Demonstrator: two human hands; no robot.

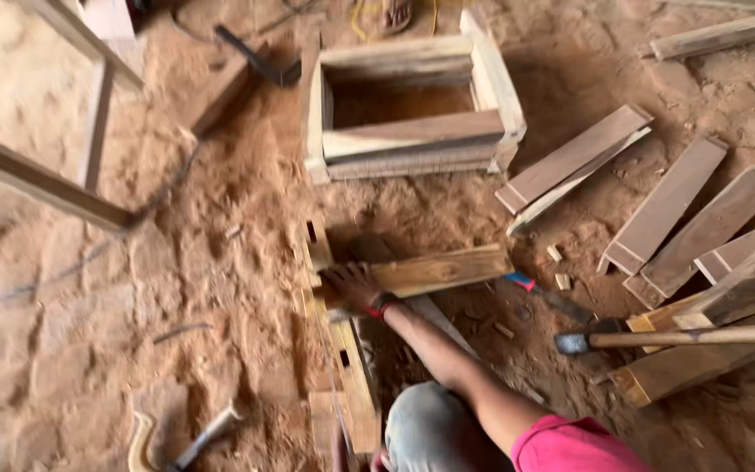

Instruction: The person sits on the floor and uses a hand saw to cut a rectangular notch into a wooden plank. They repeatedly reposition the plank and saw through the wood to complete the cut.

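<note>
Nearest, bottom edge: a knee in grey fabric and a pink sleeve, both cut off by the frame. One bare arm runs from the sleeve up and left to a hand with a dark-and-red wristband; which hand it is, can't tell for sure, and the other hand is not visible. Hand lies palm-down, fingers roughly together and flat, pressing on the left end of a short plank. Plank long axis runs left-right, right end tilted slightly far. Its left end sits on a long mortised rail that runs near-far on the sandy floor; rectangular slots visible in the rail, its near end hidden behind the knee. Near left: a claw hammer, partly blurred. Right of the plank: a chisel with red-blue handle, then a hammer with long wooden handle pointing right, cut off at the edge. Further right: loose boards scattered, some stacked. Far centre: an open wooden box frame; inside only bare sandy ground, partly shadowed. Far left: a timber frame, cropped. Top edge: a yellow cord, hard to make out.
</note>
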